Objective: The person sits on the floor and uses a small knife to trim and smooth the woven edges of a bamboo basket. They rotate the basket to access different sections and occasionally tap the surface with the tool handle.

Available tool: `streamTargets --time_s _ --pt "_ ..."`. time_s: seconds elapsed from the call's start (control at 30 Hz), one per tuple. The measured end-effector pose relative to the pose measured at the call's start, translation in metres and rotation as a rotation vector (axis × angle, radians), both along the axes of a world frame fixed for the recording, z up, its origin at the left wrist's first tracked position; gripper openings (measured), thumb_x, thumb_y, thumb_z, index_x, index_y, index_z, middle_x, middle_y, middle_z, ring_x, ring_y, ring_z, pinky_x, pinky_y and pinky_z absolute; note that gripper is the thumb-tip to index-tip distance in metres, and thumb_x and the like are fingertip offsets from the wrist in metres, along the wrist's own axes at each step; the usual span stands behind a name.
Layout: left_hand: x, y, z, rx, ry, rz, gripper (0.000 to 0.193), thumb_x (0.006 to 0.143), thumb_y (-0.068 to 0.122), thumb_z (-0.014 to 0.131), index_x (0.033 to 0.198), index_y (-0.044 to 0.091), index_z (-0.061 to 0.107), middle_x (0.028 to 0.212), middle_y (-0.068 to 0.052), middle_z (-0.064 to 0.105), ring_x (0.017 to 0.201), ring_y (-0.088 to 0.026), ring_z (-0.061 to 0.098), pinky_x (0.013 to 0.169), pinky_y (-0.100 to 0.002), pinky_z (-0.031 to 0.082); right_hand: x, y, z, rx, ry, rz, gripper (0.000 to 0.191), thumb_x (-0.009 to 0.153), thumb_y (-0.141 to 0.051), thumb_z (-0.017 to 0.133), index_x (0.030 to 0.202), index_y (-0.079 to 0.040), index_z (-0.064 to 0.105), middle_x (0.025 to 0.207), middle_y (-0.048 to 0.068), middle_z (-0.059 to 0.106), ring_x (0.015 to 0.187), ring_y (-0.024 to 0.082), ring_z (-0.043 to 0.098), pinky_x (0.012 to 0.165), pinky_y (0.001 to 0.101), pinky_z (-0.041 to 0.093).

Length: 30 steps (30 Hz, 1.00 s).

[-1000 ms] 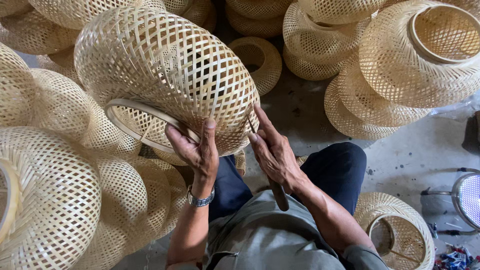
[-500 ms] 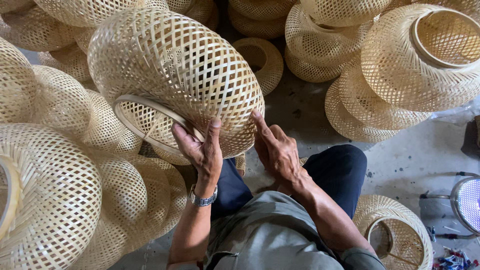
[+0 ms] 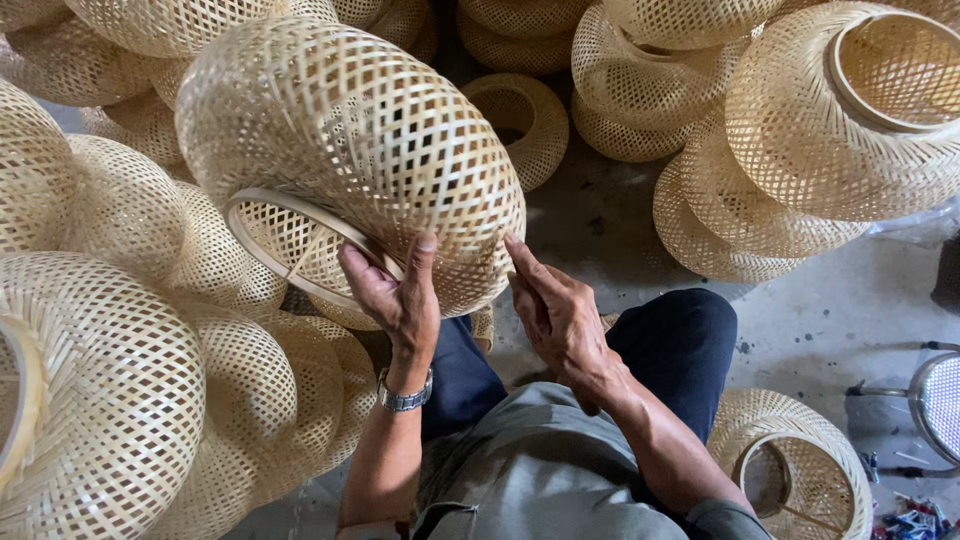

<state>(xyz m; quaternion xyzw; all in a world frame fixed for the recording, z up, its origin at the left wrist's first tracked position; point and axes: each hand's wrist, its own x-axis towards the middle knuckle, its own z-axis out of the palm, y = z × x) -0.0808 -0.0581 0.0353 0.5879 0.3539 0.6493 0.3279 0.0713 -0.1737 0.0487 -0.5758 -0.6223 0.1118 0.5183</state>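
Gripped at the ring of the woven shade (image 3: 350,150) by the left hand (image 3: 395,295), thumb up over the weave, fingers curled at the rim. Pressed against the shade's lower edge at 5 o'clock by the right hand (image 3: 560,315), fingers straight and spread, nothing clasped. Held tilted above the lap, opening turned toward 7 o'clock, just off the knees (image 3: 680,340). Wore a metal watch (image 3: 405,395) on the left wrist.

Sat low on a grey concrete floor (image 3: 800,310), stained and dusty. Ringed by more bamboo shades: a big one (image 3: 90,390) at 8 o'clock, a heap (image 3: 100,200) at 9 o'clock, another large one with open ring (image 3: 850,110) at 2 o'clock, a small ring-shaped one (image 3: 520,120) at 12 o'clock, one more (image 3: 800,470) at 4 o'clock beside the leg. Metal mesh disc (image 3: 940,400) at the 3 o'clock edge, small coloured scraps (image 3: 915,520) below it.
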Motion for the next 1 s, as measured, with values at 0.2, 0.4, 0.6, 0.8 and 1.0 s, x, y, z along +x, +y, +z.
streamTargets --time_s 0.2,0.4,0.6,0.8,1.0 --pt "-0.017 0.027 0.000 0.062 -0.089 -0.008 0.039 0.102 0.038 0.076 0.111 0.007 0.054 0.102 -0.003 0.056 0.091 -0.011 0.052 0.088 -0.030 0.049 0.021 -0.002 -0.024 -0.114 0.249 -0.024 0.062 0.101 -0.001 0.049 0.162 -0.014 0.042 0.075 -0.004 0.045 0.062 0.005 0.041 0.056 0.0215 0.040" --pt "-0.037 0.030 0.022 -0.095 -0.216 -0.274 0.039 0.102 0.031 0.075 0.121 0.000 0.059 0.108 -0.003 0.063 0.099 -0.011 0.055 0.094 -0.030 0.049 0.039 -0.009 -0.041 -0.474 0.936 -0.084 0.054 0.102 -0.029 0.045 0.155 -0.018 0.042 0.064 -0.003 0.046 0.045 0.007 0.038 0.039 0.0240 0.036" --pt "-0.032 0.027 0.044 -0.196 -0.246 -0.465 0.051 0.100 0.029 0.078 0.132 -0.004 0.057 0.125 -0.009 0.066 0.113 -0.015 0.059 0.104 -0.033 0.049 0.052 -0.017 0.003 -0.334 0.328 0.020 0.053 0.093 -0.017 0.074 0.142 -0.007 0.059 0.070 0.000 0.052 0.057 0.008 0.044 0.049 0.0242 0.038" --pt "-0.030 0.025 0.051 -0.177 -0.045 -0.476 0.062 0.095 0.045 0.078 0.131 -0.001 0.056 0.125 -0.011 0.068 0.116 -0.018 0.064 0.104 -0.037 0.056 0.060 0.009 0.058 0.077 -0.229 0.198 0.040 0.090 -0.016 0.082 0.127 -0.011 0.067 0.096 0.007 0.063 0.071 0.018 0.062 0.058 0.0315 0.051" --pt "-0.023 0.028 0.043 -0.238 0.015 -0.488 0.067 0.087 0.057 0.079 0.118 0.002 0.058 0.101 -0.007 0.066 0.096 -0.017 0.067 0.084 -0.033 0.061 0.059 0.022 0.092 -0.116 -0.330 0.266 0.042 0.081 -0.030 0.085 0.120 -0.019 0.072 0.102 0.006 0.062 0.081 0.022 0.068 0.065 0.0368 0.057"
